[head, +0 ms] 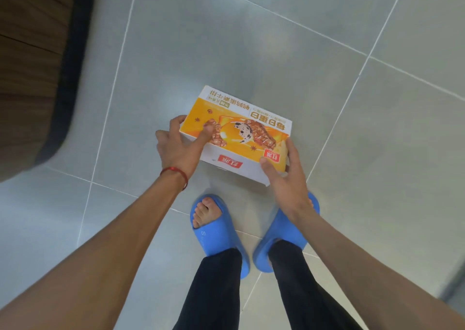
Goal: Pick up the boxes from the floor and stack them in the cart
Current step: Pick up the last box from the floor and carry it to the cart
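An orange and white printed box (241, 126) sits just in front of my feet, either on the grey tiled floor or just above it. My left hand (181, 146) grips its left end, thumb on the top face and fingers round the side. My right hand (286, 176) clasps the near right corner, thumb on the front face and fingers along the right side. No cart is in view.
My two feet in blue slippers (216, 229) stand right behind the box. A dark wooden piece of furniture with a black base edge (68, 78) fills the upper left. Grey floor tiles (327, 53) stretch ahead and to the right.
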{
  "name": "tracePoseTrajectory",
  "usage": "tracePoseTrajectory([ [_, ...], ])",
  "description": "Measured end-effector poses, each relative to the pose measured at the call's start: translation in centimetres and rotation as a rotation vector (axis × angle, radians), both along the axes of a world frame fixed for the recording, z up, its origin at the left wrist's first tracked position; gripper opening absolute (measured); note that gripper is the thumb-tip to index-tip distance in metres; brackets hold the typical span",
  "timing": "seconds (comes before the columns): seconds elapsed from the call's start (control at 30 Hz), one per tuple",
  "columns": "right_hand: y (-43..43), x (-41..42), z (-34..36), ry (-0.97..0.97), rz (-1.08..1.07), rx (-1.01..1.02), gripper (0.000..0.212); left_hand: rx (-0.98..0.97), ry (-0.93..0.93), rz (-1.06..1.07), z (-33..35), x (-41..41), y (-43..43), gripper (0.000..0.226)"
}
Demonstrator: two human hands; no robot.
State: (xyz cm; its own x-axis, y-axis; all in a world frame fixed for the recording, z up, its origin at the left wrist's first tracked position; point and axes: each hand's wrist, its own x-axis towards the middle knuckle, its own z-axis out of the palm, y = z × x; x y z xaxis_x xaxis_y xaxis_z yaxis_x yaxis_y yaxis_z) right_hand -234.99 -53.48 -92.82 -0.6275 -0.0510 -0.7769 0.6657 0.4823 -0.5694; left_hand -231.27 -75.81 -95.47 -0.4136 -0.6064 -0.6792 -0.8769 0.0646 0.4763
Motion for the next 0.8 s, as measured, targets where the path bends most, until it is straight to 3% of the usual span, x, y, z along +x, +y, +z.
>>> tracePoseTrajectory([
  [0.17, -0.3, 0.2, 1.5, 0.031, -0.005, 0.021, 0.101, 0.216, 0.115, 0.180, 0.5, -0.6, 0.8, 0.061],
  [0.27, 0.1, 1.1, 3.7, 0.057, 0.002, 0.055, 0.111, 0.310, 0.106, 0.140, 2.2, 0.0, 0.0, 0.072],
  [0.37, -0.1, 1.1, 7.0, 0.080, -0.005, 0.060, 0.101, 0.334, 0.106, 0.163, 5.2, 1.1, -0.5, 0.083],
  [0.67, -2.6, 1.3, 20.5, 0.139, 0.158, 0.056, 0.074, 0.140, 0.081, 0.289, 19.2, 7.2, -0.5, 0.090],
  [0.8, -3.7, 1.9, 26.2, 0.181, 0.264, 0.057, 0.075, 0.095, 0.091, 0.426, 24.7, 10.4, 0.4, 0.091],
])
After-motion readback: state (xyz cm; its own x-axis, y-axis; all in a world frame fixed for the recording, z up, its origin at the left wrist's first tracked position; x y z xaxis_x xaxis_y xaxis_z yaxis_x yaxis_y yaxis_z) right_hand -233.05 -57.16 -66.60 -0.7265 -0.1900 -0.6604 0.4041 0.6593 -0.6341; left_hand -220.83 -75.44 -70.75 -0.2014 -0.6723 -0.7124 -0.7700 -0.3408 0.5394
